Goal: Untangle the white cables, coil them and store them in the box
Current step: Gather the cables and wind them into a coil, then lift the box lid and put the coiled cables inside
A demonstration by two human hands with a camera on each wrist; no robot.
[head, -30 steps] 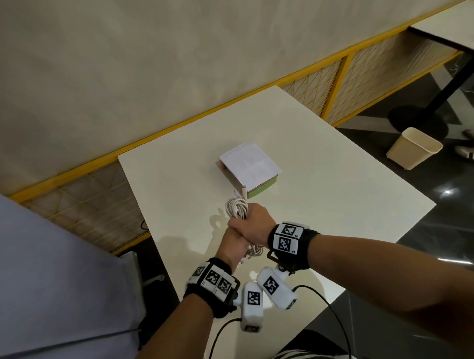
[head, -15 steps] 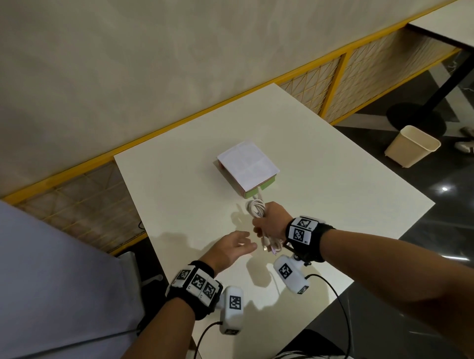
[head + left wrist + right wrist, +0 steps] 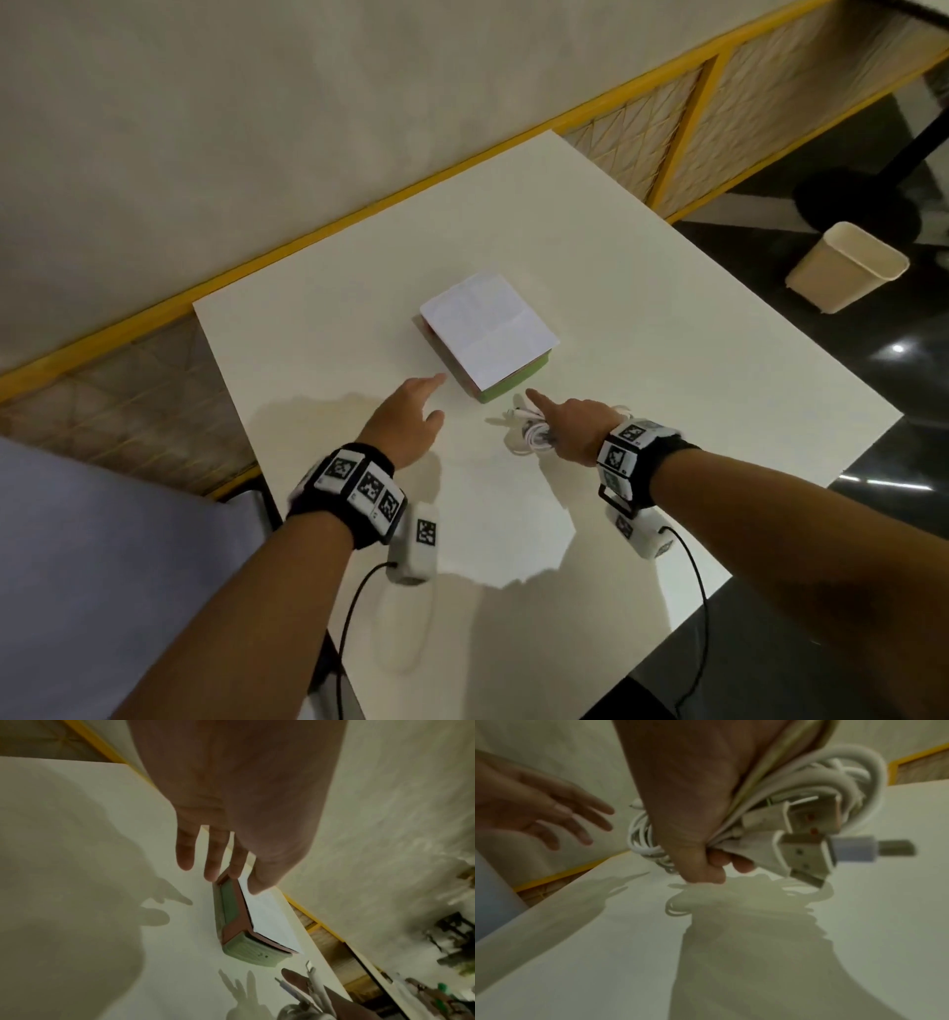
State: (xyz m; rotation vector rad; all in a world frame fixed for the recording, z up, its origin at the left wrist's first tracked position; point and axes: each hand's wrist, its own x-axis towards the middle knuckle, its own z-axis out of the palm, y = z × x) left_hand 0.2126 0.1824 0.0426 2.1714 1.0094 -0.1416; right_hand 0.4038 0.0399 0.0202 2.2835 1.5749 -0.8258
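Note:
A coiled bundle of white cables [image 3: 529, 430] [image 3: 816, 787] with USB plugs [image 3: 805, 852] is held in my right hand [image 3: 570, 421] [image 3: 706, 833], just above the table by the box's near corner; my index finger points at the box. The box [image 3: 508, 383] [image 3: 231, 914] is green with a reddish rim and a white sheet of paper [image 3: 488, 326] lying over its top. My left hand [image 3: 411, 416] [image 3: 218, 850] reaches with straight, spread fingers to the box's near left corner and holds nothing. The right hand and cable ends [image 3: 316, 986] also show low in the left wrist view.
The white table [image 3: 642, 360] stands against a yellow-framed mesh rail [image 3: 683, 123] below a beige wall. A cream waste bin [image 3: 847, 264] sits on the dark floor at right. Wrist camera leads [image 3: 698, 616] hang over the near table edge.
My left hand let go of the cable bundle and moved forward to the box's left corner. My right hand carried the bundle right and forward, close to the box.

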